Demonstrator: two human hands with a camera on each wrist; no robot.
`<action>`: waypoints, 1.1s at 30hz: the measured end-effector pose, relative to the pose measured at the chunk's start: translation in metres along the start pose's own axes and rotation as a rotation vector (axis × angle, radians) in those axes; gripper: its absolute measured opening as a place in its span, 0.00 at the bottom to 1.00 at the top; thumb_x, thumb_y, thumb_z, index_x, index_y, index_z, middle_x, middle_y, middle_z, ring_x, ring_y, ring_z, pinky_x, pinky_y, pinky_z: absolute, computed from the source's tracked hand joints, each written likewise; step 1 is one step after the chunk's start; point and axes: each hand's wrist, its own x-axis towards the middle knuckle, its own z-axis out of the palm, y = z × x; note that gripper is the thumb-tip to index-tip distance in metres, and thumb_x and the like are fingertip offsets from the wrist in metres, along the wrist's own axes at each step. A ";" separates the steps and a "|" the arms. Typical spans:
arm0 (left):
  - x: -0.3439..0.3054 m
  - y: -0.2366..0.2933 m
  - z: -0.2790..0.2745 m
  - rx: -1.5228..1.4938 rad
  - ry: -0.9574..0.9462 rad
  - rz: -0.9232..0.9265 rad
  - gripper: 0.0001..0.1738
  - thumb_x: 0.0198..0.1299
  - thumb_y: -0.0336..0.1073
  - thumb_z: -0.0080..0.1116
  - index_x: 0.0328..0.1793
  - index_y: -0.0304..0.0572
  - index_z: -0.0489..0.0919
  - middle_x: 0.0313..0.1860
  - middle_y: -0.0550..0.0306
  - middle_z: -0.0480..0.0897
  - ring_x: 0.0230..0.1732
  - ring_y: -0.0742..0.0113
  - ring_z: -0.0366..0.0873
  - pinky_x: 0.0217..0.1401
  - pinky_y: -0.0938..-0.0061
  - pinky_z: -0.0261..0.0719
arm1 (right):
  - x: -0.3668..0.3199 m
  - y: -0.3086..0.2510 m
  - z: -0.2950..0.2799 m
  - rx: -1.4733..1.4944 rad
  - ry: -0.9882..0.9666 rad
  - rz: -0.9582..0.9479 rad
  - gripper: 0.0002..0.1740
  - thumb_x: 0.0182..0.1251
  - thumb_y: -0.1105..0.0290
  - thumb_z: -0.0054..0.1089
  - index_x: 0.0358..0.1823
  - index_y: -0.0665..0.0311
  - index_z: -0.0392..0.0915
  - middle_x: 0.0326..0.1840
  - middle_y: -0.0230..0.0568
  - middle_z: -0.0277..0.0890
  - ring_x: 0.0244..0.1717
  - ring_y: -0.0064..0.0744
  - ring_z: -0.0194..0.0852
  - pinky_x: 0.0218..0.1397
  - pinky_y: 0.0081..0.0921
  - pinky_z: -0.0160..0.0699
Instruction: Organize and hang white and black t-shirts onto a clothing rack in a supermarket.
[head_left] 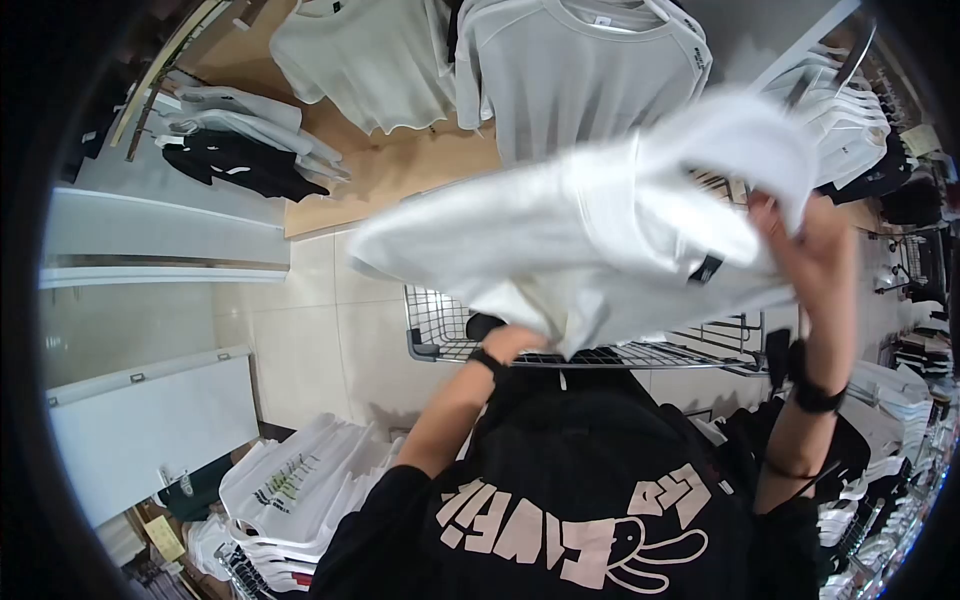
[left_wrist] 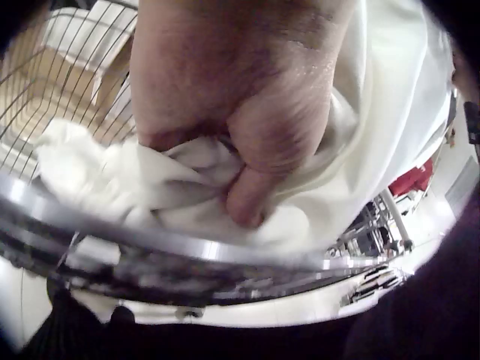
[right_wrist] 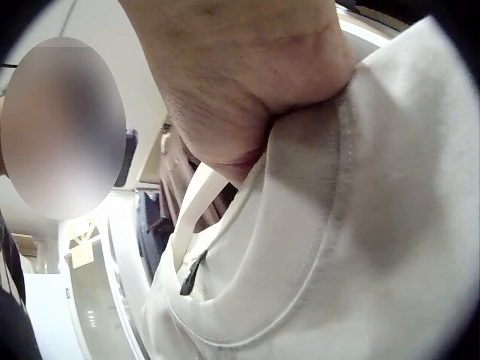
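A white T-shirt (head_left: 500,230), blurred in the head view, is stretched out sideways above a wire shopping cart (head_left: 430,320). My right hand (head_left: 820,245) grips it by the neckline, near the dark neck label (head_left: 706,267). In the right wrist view the ribbed collar (right_wrist: 300,217) runs right under that hand (right_wrist: 247,82), whose fingertips are hidden by the fabric. Lower down, my left hand (head_left: 515,343) holds a bunched part of the shirt close over the cart's near rim. Its thumb (left_wrist: 251,199) presses into the folds in the left wrist view.
Light T-shirts (head_left: 590,80) hang on the wall ahead, with more clothes on rails at the left (head_left: 240,150) and right (head_left: 840,120). A stack of white shirts (head_left: 290,490) lies at the lower left, beside a white cabinet (head_left: 150,430). Tiled floor (head_left: 305,340) shows left of the cart.
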 end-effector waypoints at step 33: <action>-0.077 0.006 0.042 0.158 0.063 -0.384 0.29 0.48 0.46 0.68 0.55 0.40 0.77 0.48 0.39 0.81 0.51 0.40 0.78 0.54 0.57 0.76 | -0.090 0.184 0.412 -0.348 -0.913 0.352 0.33 0.68 0.52 0.53 0.68 0.65 0.63 0.70 0.53 0.60 0.69 0.56 0.60 0.67 0.61 0.60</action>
